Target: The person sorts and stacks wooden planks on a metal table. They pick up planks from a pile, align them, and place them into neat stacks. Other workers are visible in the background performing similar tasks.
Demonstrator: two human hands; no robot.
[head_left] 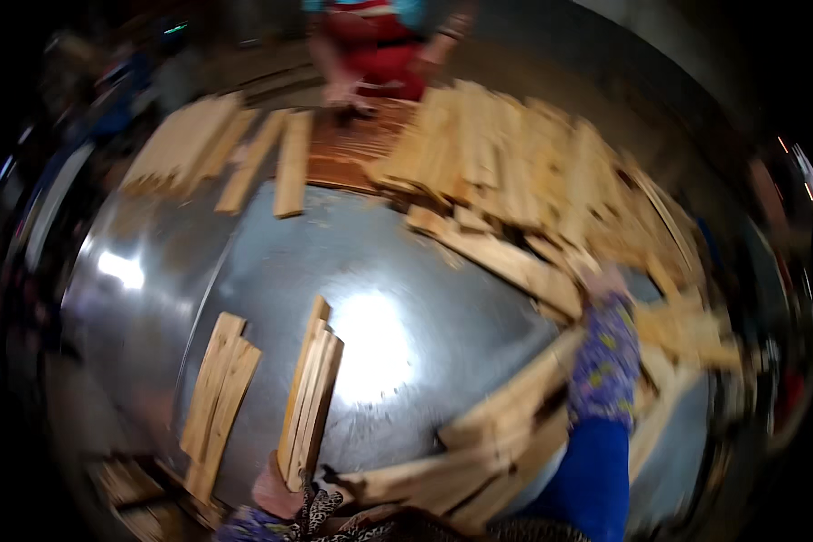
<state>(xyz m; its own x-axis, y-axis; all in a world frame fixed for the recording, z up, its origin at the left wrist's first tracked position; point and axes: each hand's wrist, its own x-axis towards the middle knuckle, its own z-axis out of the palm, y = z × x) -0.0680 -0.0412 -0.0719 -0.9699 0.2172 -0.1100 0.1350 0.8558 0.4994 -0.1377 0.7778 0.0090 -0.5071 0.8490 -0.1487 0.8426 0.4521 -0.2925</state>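
Observation:
Near the lower edge, my left hand [275,489] is closed around the bottom end of a small bundle of wooden slats [311,397], which stand on edge side by side and point away from me. My right hand [602,280] stretches out to the right, at the near side of a large heap of wooden boards [524,172]. Motion smears its fingers, so I cannot tell whether they grip a board. Just left of that hand lies a thicker wooden piece [506,262], slanting along the heap's front.
Two slats [221,388] lie left of my bundle on the shiny metal table [271,262]. Longer boards [506,434] lie at the lower right. Farther off are a row of boards [181,144] and a reddish-brown ridged panel [357,144]. Across the table a person's hand [345,93] is over that panel.

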